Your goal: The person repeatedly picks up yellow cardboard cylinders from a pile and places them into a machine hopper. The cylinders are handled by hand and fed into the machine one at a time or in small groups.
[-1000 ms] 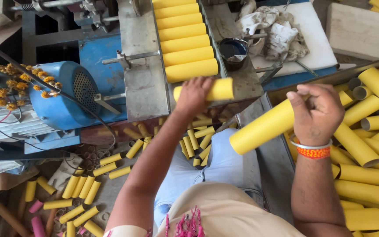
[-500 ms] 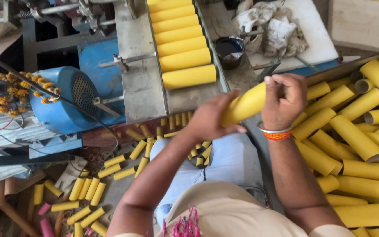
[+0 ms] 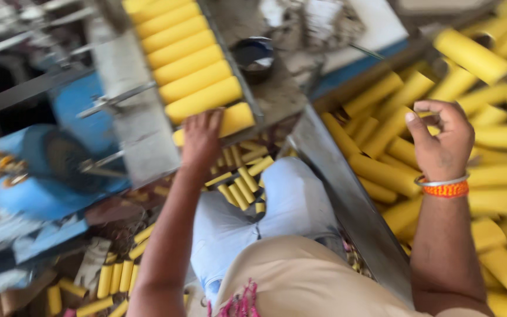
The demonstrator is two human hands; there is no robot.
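At the near end of the metal tray (image 3: pixel 277 103), seen from our head camera, our left hand (image 3: pixel 202 140) lies on the last yellow tube (image 3: pixel 230 120), fingers flat over its left part, pressing more than gripping. That tube sits at the tray's lower edge, touching the row of tubes (image 3: pixel 186 58) stacked above it. Our right hand (image 3: pixel 441 138) hovers over the heap of tubes (image 3: pixel 488 152) in the bin on the right, fingers half curled and holding nothing.

We judge the tubes to be light, stiff and hollow, probably card, smooth enough to roll, and liable to dent if squeezed hard. The middle of the barrel looks like the best place to take one, fingers wrapped round it.

Around us, a slanting metal rail (image 3: pixel 347 205) divides our lap from the bin. Short yellow pieces (image 3: pixel 239 185) lie scattered below the tray and on the floor at left. A blue motor (image 3: pixel 48 176) stands to the left, blurred. A dark cup (image 3: pixel 253 56) rests on the table beyond the tray. The tray's raised edge stands beside the tube.
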